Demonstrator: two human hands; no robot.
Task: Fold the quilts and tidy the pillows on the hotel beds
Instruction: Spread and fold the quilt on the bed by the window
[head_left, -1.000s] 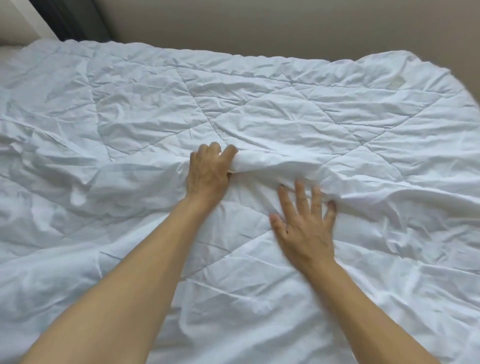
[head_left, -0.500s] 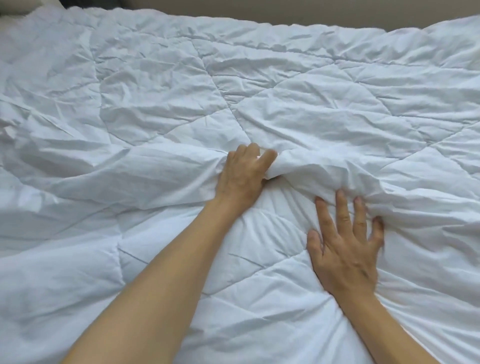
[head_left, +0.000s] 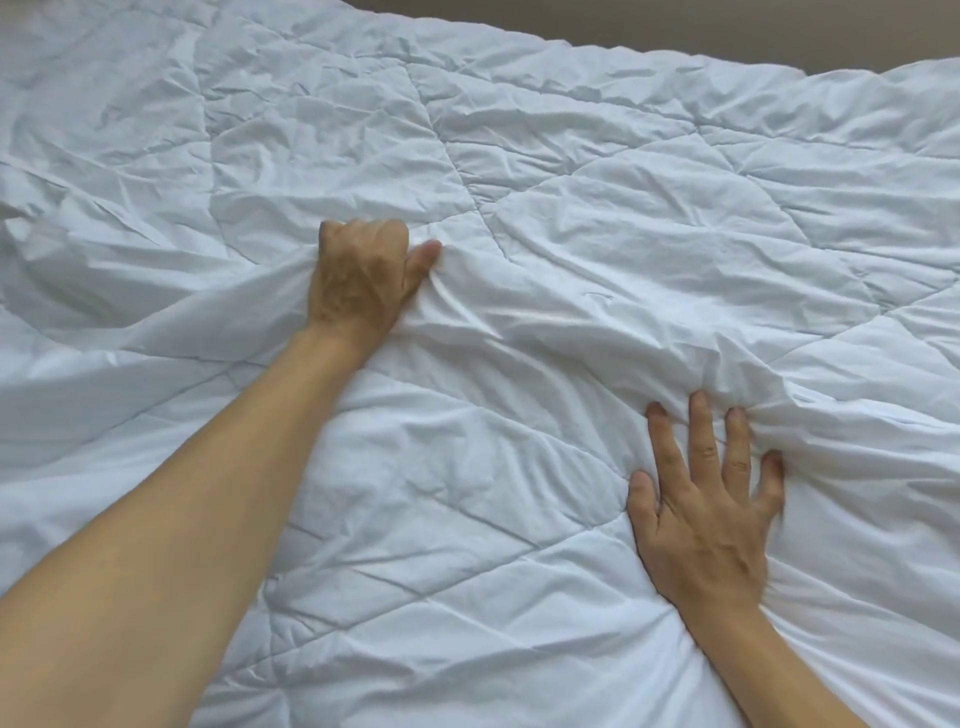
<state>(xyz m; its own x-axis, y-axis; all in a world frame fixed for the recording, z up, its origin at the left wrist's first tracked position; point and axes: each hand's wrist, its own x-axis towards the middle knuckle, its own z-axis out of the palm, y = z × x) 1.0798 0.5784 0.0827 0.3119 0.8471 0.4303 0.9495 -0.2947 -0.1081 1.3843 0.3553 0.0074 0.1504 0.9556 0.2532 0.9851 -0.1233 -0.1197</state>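
A white quilted quilt (head_left: 597, 171) covers nearly the whole view, creased, with diamond stitching. A raised fold of it runs from the centre left down to the right. My left hand (head_left: 361, 275) is a fist at the left end of that fold, fingers curled into the cloth and thumb pressed on top. My right hand (head_left: 706, 499) lies flat with fingers spread on the lower layer, fingertips tucked against the fold's edge. No pillow is in view.
A beige wall (head_left: 727, 26) shows as a strip along the top edge behind the bed. The quilt's far edge runs just below it. Both bare forearms reach in from the bottom of the view.
My left hand has closed tighter on the fold and pulled it leftward, stretching the cloth. My right hand has slid to the right along the fold. The view has tilted down, hiding most of the wall.
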